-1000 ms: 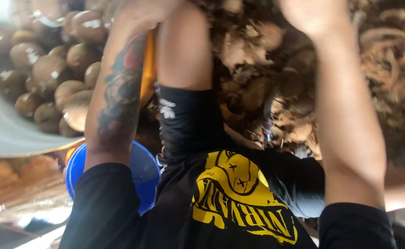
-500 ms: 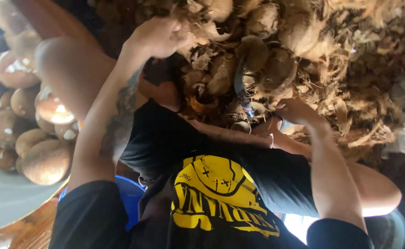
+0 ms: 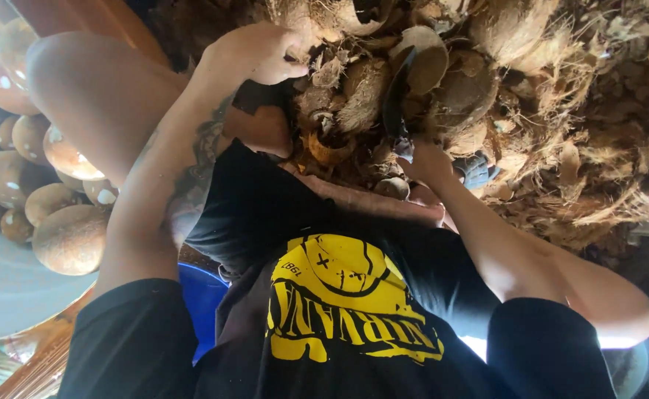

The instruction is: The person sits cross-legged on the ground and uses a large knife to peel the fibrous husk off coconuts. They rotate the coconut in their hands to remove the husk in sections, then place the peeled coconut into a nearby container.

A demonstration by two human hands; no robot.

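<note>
Mid-husking: left hand (image 3: 254, 53) clamped on a fibrous husk piece (image 3: 306, 22), right hand (image 3: 424, 159) closed round a dark curved blade (image 3: 398, 96) set against the coconut (image 3: 453, 92) just beyond that grip, next calling for steady prying

Two hands are showing: left hand (image 3: 254, 53) and right hand (image 3: 425, 159). About ten husked coconuts (image 3: 69, 238) are lying piled at left. One blue bucket (image 3: 202, 295) is sitting below. The husk pieces (image 3: 598, 148) are lying too tangled to count.
</note>
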